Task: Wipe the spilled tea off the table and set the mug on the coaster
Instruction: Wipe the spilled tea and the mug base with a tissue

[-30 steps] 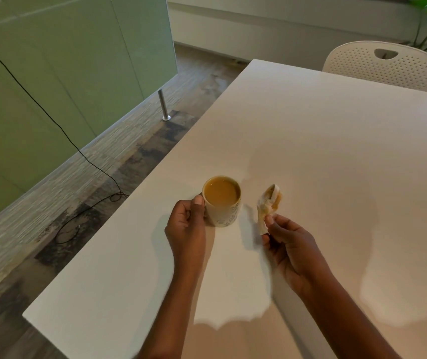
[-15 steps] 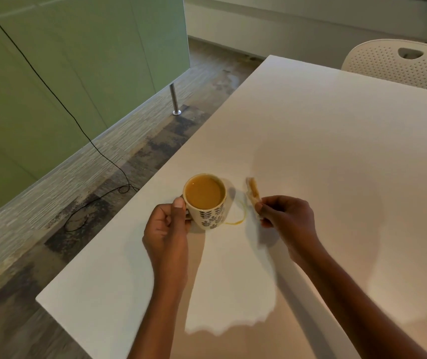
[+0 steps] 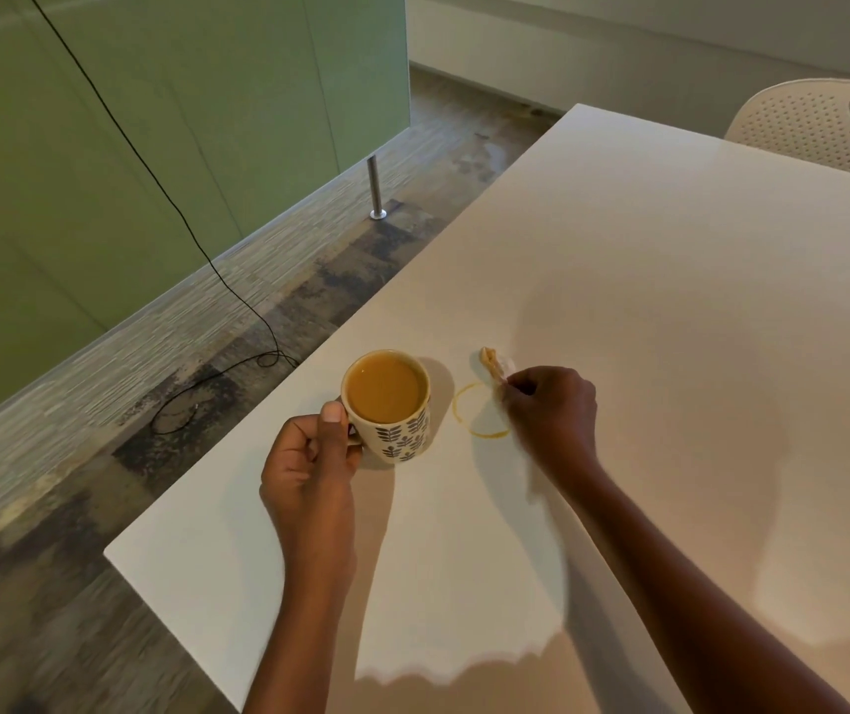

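Observation:
A cream mug [image 3: 402, 435] with a dark leaf pattern, full of milky tea, stands near the left edge of the white table [image 3: 670, 301]. My left hand [image 3: 309, 456] grips its handle, thumb up by the rim. Just right of the mug a thin brown ring of tea [image 3: 464, 414] lies on the table. My right hand [image 3: 552, 409] pinches a crumpled, tea-stained tissue [image 3: 494, 364] right at the ring's far right side. No coaster is in view.
A white perforated chair [image 3: 819, 126] stands at the table's far right. Left of the table is wood-pattern floor with a black cable [image 3: 217, 270] and a metal post [image 3: 375, 188] under green panels.
The mug has shifted left in my left hand, uncovering the tea ring where it stood. My right hand has turned over and lowered the tissue to the ring.

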Demonstrator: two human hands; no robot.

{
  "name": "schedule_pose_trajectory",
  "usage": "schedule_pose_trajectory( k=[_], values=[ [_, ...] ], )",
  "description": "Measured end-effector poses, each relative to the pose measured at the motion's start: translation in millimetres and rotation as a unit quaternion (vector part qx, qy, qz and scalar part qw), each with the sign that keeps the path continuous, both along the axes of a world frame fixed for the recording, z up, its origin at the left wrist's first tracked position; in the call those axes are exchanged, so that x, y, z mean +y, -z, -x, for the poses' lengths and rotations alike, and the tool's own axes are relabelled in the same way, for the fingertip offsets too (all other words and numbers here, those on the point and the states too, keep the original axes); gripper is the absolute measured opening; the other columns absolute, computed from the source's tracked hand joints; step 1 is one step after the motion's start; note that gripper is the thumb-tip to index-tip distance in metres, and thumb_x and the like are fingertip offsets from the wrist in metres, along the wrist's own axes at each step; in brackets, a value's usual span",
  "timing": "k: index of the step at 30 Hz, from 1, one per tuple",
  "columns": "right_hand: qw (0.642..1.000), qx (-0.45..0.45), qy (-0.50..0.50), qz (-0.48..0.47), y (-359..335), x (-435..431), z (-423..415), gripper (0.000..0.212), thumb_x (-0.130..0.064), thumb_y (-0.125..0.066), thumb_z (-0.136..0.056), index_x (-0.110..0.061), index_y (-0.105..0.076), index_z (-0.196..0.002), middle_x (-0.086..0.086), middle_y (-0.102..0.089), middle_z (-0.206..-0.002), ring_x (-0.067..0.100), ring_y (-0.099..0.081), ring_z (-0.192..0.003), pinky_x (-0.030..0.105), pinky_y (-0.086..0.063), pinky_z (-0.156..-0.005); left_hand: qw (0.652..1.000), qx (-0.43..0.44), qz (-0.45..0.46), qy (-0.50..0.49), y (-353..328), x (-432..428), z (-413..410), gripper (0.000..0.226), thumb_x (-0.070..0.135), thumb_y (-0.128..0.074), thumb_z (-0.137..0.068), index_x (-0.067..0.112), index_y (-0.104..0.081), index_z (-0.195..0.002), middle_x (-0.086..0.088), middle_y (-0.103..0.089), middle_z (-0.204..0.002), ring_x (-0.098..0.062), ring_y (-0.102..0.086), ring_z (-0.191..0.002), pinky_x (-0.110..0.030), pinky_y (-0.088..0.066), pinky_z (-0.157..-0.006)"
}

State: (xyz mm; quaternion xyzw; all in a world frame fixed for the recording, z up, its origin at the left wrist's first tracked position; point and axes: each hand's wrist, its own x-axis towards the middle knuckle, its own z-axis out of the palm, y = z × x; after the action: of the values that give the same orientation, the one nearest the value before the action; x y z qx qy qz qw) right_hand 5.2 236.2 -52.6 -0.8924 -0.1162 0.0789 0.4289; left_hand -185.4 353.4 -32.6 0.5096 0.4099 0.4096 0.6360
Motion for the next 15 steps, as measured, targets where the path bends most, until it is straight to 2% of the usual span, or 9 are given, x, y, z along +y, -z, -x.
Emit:
schedule_pose_trajectory(
  k=[6, 11, 15],
  values=[
    [0.996, -0.043, -0.050, 0.062, -3, 20, -11, 0.022, 0.001, -0.056, -0.079, -0.002, -0.078, -0.080, 0.019, -0.077, -0.082, 0.043, -0.070, -0.082, 0.046, -0.061, -0.070, 1.000, 0.002, 0.006, -0.010, -2, -2, 6, 0.029, 0.033, -0.066, -0.106, 0.011, -0.070, -0.086, -0.013, -0.078, -0.094, -0.021, -0.077, -0.096, -0.046, -0.066, -0.092],
    [0.988, -0.052, -0.114, 0.089, -4, 32, -19, 0.035, 0.003, -0.057, -0.082, -0.017, -0.085, -0.089, 0.007, -0.082, -0.091, 0.032, -0.072, -0.084, 0.037, -0.059, -0.073, 1.000, -0.002, 0.007, -0.015, -2, 0, 8, 0.029, 0.035, -0.067, -0.105, 0.013, -0.070, -0.087, -0.013, -0.080, -0.096, -0.023, -0.079, -0.098, -0.044, -0.066, -0.090],
    [0.977, -0.053, -0.172, 0.112, -3, 34, -32, 0.032, 0.002, -0.064, -0.086, -0.019, -0.086, -0.097, 0.005, -0.082, -0.101, 0.027, -0.073, -0.096, 0.033, -0.056, -0.081, 1.000, 0.005, 0.004, -0.018, -1, -1, 9, 0.032, 0.038, -0.067, -0.105, 0.011, -0.070, -0.088, -0.013, -0.080, -0.096, -0.021, -0.078, -0.095, -0.044, -0.066, -0.089]
  ],
)
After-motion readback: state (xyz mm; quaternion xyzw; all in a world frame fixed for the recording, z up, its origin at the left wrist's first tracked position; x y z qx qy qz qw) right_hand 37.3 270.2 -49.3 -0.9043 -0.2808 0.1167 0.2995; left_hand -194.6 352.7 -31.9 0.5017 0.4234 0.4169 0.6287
